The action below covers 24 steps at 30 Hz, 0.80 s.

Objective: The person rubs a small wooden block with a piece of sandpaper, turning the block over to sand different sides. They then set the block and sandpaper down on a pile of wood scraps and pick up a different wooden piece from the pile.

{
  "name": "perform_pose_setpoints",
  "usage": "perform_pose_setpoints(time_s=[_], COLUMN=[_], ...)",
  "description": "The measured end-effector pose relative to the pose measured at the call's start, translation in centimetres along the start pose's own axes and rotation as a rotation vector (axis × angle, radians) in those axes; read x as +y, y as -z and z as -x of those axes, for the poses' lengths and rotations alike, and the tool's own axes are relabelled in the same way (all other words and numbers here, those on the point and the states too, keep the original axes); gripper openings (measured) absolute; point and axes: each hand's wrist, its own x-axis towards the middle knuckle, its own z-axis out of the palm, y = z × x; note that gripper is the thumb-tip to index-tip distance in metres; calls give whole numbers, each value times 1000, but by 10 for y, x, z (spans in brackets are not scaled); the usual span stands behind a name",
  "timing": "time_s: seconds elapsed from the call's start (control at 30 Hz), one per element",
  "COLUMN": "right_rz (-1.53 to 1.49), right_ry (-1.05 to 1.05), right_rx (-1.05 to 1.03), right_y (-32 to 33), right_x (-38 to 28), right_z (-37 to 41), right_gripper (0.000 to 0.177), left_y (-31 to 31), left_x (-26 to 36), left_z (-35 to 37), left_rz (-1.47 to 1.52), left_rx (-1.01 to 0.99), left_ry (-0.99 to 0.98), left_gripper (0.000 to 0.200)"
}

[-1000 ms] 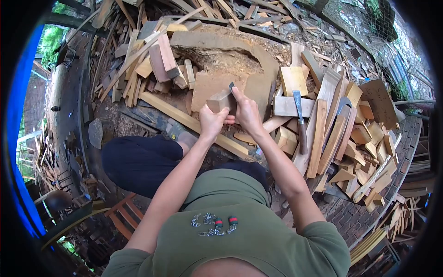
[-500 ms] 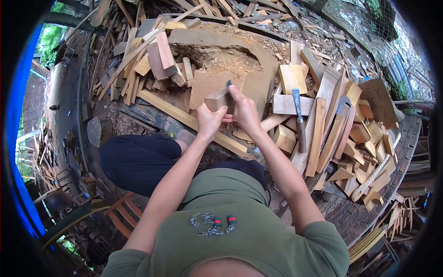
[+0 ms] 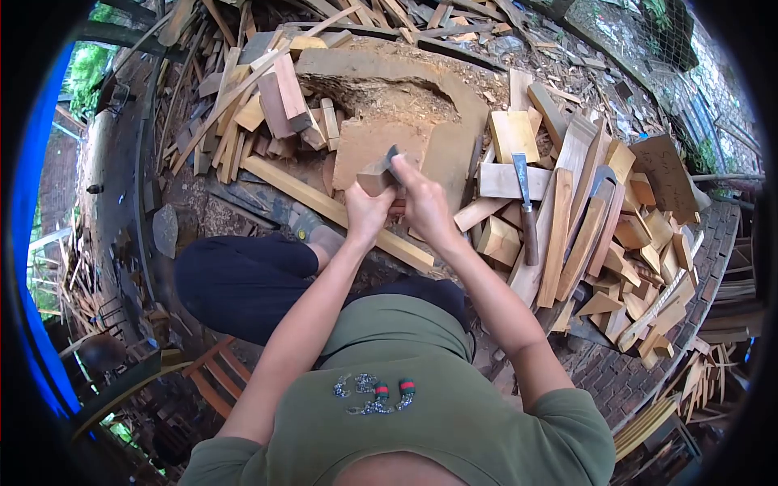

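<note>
Far left, a blue sheet (image 3: 32, 178) hangs at the edge of view. Next, a heap of sticks (image 3: 231, 150), then a long plank (image 3: 312, 202) lying at a slant, its lower stretch running beneath the forearms. Left hand (image 3: 366, 212): fingers folded tight around the near end of a small wood block (image 3: 374, 180), which is held tilted in front of the body, above a broad slab (image 3: 454, 146) with a ragged hollow. Just right of the block, a small dark tool (image 3: 393, 151) shows its tip; most of it is hidden, type unclear. Right hand (image 3: 425, 202): fingers curled in around this tool, thumb at its tip, both hands close together; whether they touch, cannot tell. Farther right, a chisel (image 3: 525, 202) rests across a pale block (image 3: 496, 181), blade pointing away. Beyond it lie a hooked blade (image 3: 604, 176), jumbled offcuts (image 3: 648, 279) and a brown panel (image 3: 664, 180) with marks on it.
</note>
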Motion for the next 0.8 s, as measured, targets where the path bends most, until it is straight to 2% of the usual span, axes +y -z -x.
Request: perform_pose_setpoints(time_s=[0.07, 0.1, 0.13, 0.17, 0.2, 0.23, 0.27, 0.33, 0.37, 0.4, 0.43, 0.47, 0.5, 0.53, 0.57, 0.6, 0.67, 0.73, 0.8], right_rz=[343, 176, -283, 52, 392, 336, 340, 278, 242, 238, 317, 397, 386, 388, 318, 244, 314, 435, 422], right_ry=[91, -153, -262, 119, 498, 406, 399, 6, -88, -78, 145, 367, 419, 411, 180, -46, 53, 388, 434], right_rx=[103, -12, 42, 124, 198, 138, 131, 73, 28, 33, 83, 130, 132, 124, 80, 41, 89, 140, 115], right_y=[2, 5, -2, -11, -16, -13, -7, 3, 5, 0, -7, -11, -11, -7, -1, 4, -1, -12, -9], right_x=[39, 13, -13, 1, 7, 13, 20, 17, 12, 10, 11, 12, 10, 13, 17, 20, 29, 17, 12], right_z=[-20, -20, -10, -5, -3, 0, -3, -21, -21, -16, -5, 1, 4, 3, -7, -15, -20, -3, 2], right_gripper=[40, 37, 39, 41, 42, 47, 47, 49, 50, 50, 49, 49, 48, 48, 48, 48, 50, 51, 51], left_y=[-1, -4, -3, 1, 2, 3, 3, 0, -3, -5, -5, -3, -1, -1, -5, -6, -6, -2, 5], left_x=[5, 8, 10, 1, 3, 3, 3, 5, 6, 8, 4, 1, 5, 8, 10, 8, 7, 3, 2], left_z=[3, 3, 2, -2, -4, -5, -3, 2, 5, 4, 3, 0, -1, 1, 5, 8, 4, 1, 1], left_rz=[21, 25, 28, -73, -72, -40, -5, 62, 39, 16, -28, -26, -91, -156, 6, 6, 42, 2, -285], left_rx=[-26, -7, 16, 55, 57, 26, -3, -42, -11, 22, 56, 55, 39, 26, 12, 12, 21, 53, 43], left_ry=[62, 64, 70, -31, -26, 1, 26, 61, 70, 80, -32, -27, -30, -32, 28, 24, 46, -10, 25], left_gripper=[16, 16, 16, 17, 17, 17, 18, 17, 17, 17, 17, 17, 18, 18, 16, 16, 12, 11, 15])
